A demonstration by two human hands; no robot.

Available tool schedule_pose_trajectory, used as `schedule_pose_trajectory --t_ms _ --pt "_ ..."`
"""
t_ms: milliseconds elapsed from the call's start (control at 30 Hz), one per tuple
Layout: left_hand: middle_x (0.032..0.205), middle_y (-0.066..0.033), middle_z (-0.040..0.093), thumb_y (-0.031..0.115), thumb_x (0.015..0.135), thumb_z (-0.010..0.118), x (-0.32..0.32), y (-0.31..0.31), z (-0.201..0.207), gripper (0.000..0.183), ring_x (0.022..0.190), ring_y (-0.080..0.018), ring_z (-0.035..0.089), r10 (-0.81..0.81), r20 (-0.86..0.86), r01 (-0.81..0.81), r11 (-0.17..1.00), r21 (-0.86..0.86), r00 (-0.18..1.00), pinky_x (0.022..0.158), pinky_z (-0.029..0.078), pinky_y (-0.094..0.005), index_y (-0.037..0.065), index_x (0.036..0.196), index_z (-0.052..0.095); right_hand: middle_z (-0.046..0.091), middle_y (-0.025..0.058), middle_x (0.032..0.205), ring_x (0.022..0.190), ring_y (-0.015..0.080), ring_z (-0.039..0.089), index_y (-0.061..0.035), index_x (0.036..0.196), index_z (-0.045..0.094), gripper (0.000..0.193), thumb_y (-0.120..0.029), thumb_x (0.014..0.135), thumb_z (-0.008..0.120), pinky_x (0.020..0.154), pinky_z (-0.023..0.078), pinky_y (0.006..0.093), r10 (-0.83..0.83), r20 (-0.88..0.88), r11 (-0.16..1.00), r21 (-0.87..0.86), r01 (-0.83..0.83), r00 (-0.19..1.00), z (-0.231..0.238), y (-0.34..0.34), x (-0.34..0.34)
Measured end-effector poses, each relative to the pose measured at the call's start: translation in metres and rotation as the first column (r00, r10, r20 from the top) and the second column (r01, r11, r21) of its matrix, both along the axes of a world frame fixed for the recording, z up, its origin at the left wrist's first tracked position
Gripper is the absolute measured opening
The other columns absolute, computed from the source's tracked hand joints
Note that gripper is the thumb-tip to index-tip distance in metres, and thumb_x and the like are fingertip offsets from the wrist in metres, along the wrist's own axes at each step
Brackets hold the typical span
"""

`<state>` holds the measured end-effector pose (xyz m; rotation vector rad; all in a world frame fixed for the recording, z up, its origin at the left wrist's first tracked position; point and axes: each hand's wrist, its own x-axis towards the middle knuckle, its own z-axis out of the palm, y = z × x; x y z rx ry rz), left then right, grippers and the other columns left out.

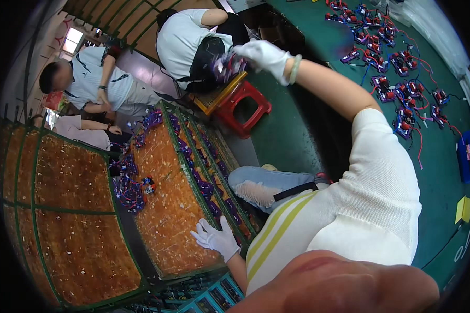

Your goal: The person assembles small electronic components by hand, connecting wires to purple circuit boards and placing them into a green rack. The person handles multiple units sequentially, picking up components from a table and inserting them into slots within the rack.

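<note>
My left hand (216, 237), in a white glove, lies with its fingers spread on the near edge of a worn brown board (164, 208) on a green-framed rack. Up ahead, my right hand (266, 57), also gloved, is closed on a purple circuit board (228, 67) with wires; motion blurs it, and whether there is more than one cannot be told. It hangs in the air above a red plastic stool (244, 110). More purple boards with wires (130, 193) sit along the far left edge of the brown board.
On the green table (318, 78) to the right lie many wired circuit boards (402, 62). A second rack (73, 208) with brown shelves stands at left. Co-workers (193, 47) (104, 78) are at the far side. A teal crate (214, 297) is near the bottom.
</note>
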<state>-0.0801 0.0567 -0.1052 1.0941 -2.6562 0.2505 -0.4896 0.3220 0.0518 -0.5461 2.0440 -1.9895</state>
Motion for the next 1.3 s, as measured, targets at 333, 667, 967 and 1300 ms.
schedule_pose_trajectory --t_ms 333,667,967,1300 --pt "0.147 -0.0195 0.035 0.049 0.086 0.062 0.007 -0.004 -0.01 0.084 0.141 -0.0354 0.024 -0.007 0.217 0.004 1.0 0.012 0.976 0.114 0.02 -0.053 -0.003 0.145 0.031 0.067 0.0062 0.106 0.098 0.0165 0.059 -0.0043 0.115 0.064 0.034 -0.03 0.095 0.055 0.093 0.042 0.0334 -0.622 0.031 0.771 -0.153 0.619 0.783 -0.122 0.152 -0.247" --pt "0.143 -0.0245 0.038 0.036 0.082 0.069 -0.009 -0.004 -0.005 0.083 0.135 -0.0381 0.034 -0.093 0.137 0.07 0.984 0.161 0.986 0.112 0.025 -0.0488 -0.006 0.143 0.031 0.053 0.021 0.135 0.127 0.0386 0.047 -0.0052 0.128 0.057 0.062 -0.053 0.095 0.036 0.106 0.036 0.0468 -0.612 -0.285 0.274 0.799 0.535 0.738 -0.211 0.273 -0.371" --pt "0.142 -0.0217 0.041 0.035 0.077 0.073 0.019 -0.023 0.0 0.091 0.133 -0.0358 0.038 -0.166 0.143 0.147 0.98 0.138 0.976 0.11 0.028 -0.0502 -0.003 0.146 0.026 0.054 0.0099 0.139 0.129 0.0346 0.049 -0.0127 0.128 0.061 0.043 -0.03 0.09 0.054 0.1 0.039 0.0604 -0.058 -0.373 -0.527 0.799 0.289 0.926 -0.064 0.103 -0.213" --pt "0.139 -0.0162 0.044 0.031 0.081 0.066 0.024 -0.031 -0.014 0.077 0.131 -0.0319 0.04 -0.123 0.028 0.12 0.99 0.076 0.992 0.11 0.028 -0.0489 0.004 0.145 0.032 0.055 0.0197 0.129 0.118 0.035 0.054 -0.0052 0.114 0.064 0.049 -0.037 0.078 0.066 0.097 0.046 0.0445 0.734 -0.618 0.535 0.782 0.32 0.281 -0.08 -0.22 -0.002"
